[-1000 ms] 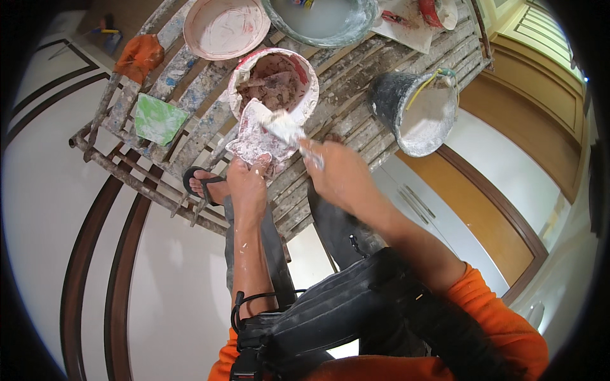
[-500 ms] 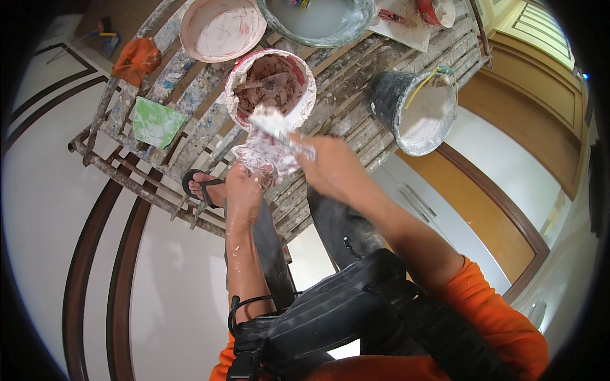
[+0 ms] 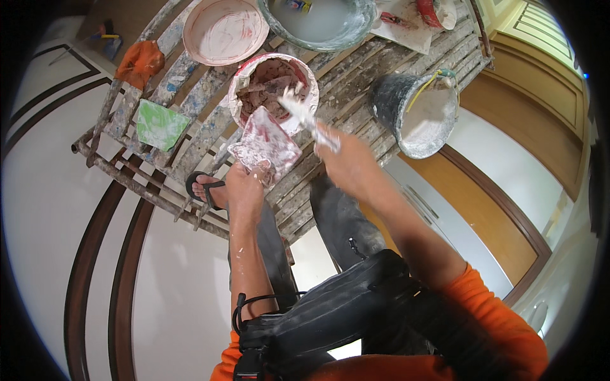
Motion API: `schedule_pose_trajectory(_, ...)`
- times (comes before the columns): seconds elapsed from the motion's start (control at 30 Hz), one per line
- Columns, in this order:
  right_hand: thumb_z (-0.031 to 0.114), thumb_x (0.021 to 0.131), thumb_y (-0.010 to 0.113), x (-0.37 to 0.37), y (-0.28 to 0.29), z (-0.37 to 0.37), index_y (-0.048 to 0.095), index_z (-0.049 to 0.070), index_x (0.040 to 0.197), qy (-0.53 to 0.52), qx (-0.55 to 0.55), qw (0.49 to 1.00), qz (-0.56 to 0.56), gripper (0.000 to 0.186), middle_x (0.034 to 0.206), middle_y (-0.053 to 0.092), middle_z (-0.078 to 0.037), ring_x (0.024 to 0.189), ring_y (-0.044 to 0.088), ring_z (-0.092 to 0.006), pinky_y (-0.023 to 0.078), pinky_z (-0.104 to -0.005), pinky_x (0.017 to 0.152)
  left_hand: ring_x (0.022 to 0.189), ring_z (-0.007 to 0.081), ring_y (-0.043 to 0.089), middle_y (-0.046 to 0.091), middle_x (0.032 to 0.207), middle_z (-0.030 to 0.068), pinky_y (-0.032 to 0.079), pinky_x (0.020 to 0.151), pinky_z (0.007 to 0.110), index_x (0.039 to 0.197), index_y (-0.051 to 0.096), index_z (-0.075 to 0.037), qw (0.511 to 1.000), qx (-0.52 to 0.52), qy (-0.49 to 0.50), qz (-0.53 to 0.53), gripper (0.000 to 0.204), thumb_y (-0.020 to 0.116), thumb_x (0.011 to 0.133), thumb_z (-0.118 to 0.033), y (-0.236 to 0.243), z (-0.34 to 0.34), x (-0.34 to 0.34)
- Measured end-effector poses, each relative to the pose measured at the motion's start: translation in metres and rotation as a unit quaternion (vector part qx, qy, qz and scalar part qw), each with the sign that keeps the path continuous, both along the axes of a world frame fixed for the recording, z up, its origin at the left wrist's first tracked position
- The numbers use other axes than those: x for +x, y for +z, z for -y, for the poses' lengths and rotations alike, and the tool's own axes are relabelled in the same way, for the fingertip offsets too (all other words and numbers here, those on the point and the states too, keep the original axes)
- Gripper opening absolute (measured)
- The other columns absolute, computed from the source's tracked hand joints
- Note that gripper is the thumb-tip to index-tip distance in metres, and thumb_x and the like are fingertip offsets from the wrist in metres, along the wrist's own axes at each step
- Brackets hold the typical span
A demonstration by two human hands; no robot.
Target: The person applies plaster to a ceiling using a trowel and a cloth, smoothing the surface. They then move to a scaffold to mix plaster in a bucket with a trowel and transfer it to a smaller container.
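Note:
My left hand is closed on a flat, square reddish plate smeared with white paste. In my right hand is a putty knife, blurred by motion, its blade coated in white paste. The blade is up and to the right of the plate, apart from it, over the rim of a white and red bucket. Inside that bucket sits thick pinkish-brown paste, partly hidden by the plate and knife.
The bucket stands on a paint-splashed slatted platform. Around it are a pink basin, a green-rimmed tub of cloudy water, a tilted dark pail, a green sheet and an orange cloth. My sandalled foot rests on the platform.
The putty knife has lifted off the plate and swung up and right with my right hand. More of the plate's reddish face shows. My left hand has barely moved.

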State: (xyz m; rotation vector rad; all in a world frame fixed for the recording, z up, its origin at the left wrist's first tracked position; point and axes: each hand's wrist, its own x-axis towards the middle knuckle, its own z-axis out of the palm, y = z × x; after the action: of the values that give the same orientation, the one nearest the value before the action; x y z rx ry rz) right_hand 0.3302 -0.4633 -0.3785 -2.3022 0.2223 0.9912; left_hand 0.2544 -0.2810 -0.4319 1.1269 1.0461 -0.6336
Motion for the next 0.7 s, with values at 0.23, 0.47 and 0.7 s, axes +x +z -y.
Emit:
schedule_pose_trajectory(0.23,0.022,0.096,0.057,-0.043,0.030,-0.023,0.059,0.012,0.138,0.100,-0.021,0.993,-0.053,0.043,0.093,0.066,-0.025,0.087,0.066,-0.0453,0.052,-0.0513,0.081,0.080,0.0116,0.063,0.071,0.097,0.0064,0.050,0.073,0.027,0.107,0.067,0.004,0.994,0.051,0.016,0.100,0.016,0.061,0.093,0.001,-0.017,0.013,-0.010)
schedule_pose_trajectory(0.47,0.023,0.095,0.057,0.005,-0.003,-0.004,0.063,0.010,0.133,0.034,-0.001,0.999,-0.042,0.041,0.096,0.068,-0.027,0.091,0.067,-0.0443,0.053,-0.0515,0.079,0.084,0.0131,0.064,0.068,0.109,0.0048,0.051,0.076,0.029,0.122,0.062,0.001,0.996,-0.031,0.078,0.012,0.028,0.062,0.095,-0.003,-0.009,0.017,-0.004)
schedule_pose_trajectory(0.7,0.022,0.093,0.056,0.002,0.001,-0.002,0.065,0.011,0.131,0.107,-0.038,0.993,0.038,0.040,0.092,0.068,-0.027,0.087,0.067,-0.0439,0.053,-0.0516,0.079,0.081,0.0116,0.063,0.069,0.101,0.0044,0.051,0.070,0.029,0.122,0.060,0.001,0.994,-0.021,0.048,0.100,0.026,0.059,0.096,0.000,-0.014,0.014,-0.012)
